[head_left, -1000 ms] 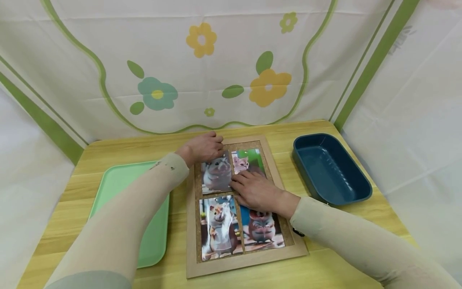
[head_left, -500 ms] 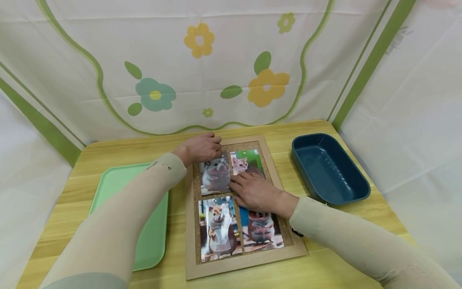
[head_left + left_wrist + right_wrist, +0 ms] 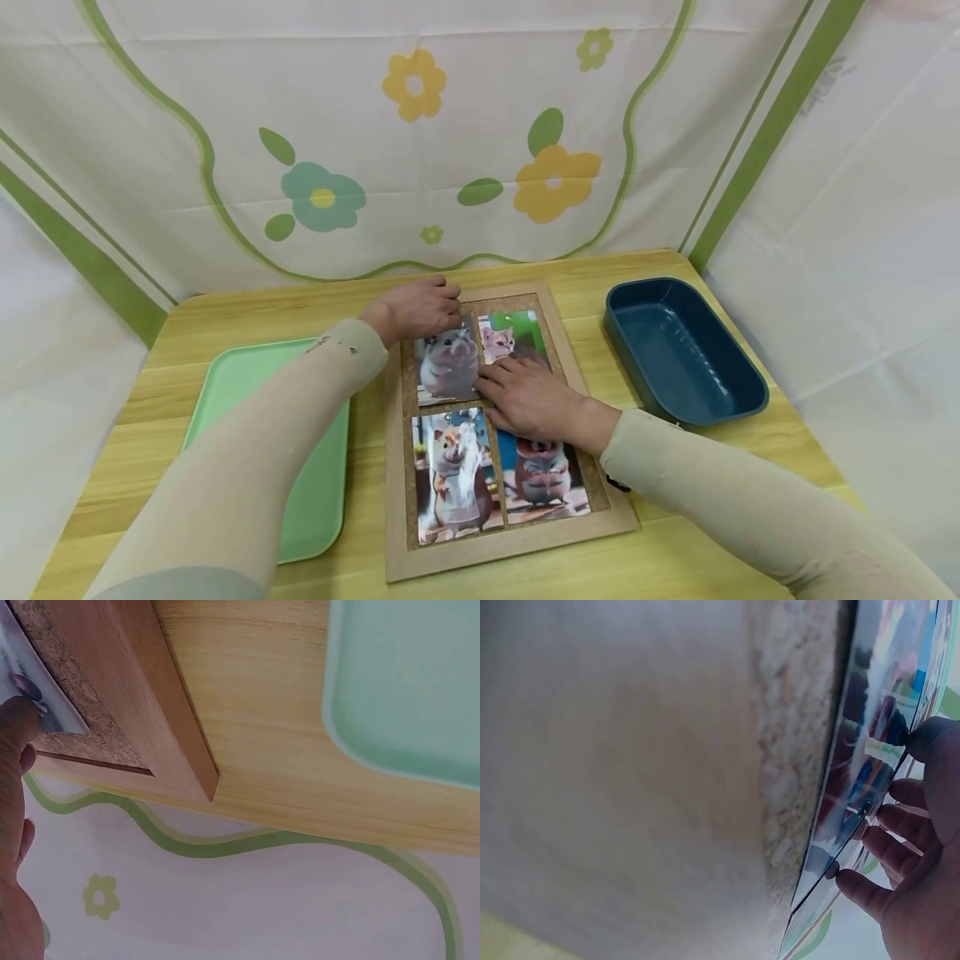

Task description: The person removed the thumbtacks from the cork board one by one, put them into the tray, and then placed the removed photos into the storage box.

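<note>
A cork board in a wooden frame lies on the table with several glossy animal photos. My left hand has its fingers curled at the top of the grey hamster photo. In the left wrist view its thumb is on a small shiny pin close to the photo's top edge. My right hand rests across the middle of the board, covering parts of the cat photo and the red hamster photo. Its fingers are spread and relaxed.
A pale green tray stands left of the board, partly under the left forearm. At the right is a deep blue bin. The apron hamster photo lies at the board's lower left. Behind the wooden table hangs a flowered curtain.
The whole view has shifted very slightly. Both hands stay in the same places on the board, and the photos have not moved on it.
</note>
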Demonstrator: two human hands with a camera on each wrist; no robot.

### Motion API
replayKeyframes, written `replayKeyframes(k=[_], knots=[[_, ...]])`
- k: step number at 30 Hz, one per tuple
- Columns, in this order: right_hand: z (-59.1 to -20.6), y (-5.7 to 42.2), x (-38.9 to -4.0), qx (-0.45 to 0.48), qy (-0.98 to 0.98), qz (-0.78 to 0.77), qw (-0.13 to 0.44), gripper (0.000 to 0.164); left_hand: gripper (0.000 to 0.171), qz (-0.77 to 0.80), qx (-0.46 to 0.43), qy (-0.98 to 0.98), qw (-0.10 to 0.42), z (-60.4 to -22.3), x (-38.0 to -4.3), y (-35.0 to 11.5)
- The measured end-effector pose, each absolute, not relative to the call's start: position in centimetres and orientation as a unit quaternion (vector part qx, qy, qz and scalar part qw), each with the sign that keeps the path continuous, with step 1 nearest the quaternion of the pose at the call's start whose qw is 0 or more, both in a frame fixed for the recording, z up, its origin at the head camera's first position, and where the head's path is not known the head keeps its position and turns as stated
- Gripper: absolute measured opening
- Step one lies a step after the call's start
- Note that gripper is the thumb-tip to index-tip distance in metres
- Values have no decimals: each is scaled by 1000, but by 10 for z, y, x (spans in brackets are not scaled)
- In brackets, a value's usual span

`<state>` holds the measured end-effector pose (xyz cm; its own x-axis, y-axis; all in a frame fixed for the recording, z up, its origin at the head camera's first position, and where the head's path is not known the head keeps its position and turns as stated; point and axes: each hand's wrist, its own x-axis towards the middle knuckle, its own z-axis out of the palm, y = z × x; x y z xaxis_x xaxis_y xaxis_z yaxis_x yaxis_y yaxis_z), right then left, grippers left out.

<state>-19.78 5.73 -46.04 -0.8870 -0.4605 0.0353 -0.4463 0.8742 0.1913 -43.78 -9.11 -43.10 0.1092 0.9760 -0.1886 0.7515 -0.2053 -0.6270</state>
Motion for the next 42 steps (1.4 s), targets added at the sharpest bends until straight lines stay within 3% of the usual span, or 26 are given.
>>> replayKeyframes(k=[13, 37, 42], knots=[[-462, 58, -197, 242, -964, -90, 70, 44, 22, 293, -718, -596, 207, -435, -440, -92], [-460, 57, -198, 228, -969, -90, 31, 49, 22, 279, -711, -618, 185, -432, -437, -93], [-459, 58, -199, 212, -975, -58, 40, 42, 23, 280, -709, -621, 180, -432, -436, -93]])
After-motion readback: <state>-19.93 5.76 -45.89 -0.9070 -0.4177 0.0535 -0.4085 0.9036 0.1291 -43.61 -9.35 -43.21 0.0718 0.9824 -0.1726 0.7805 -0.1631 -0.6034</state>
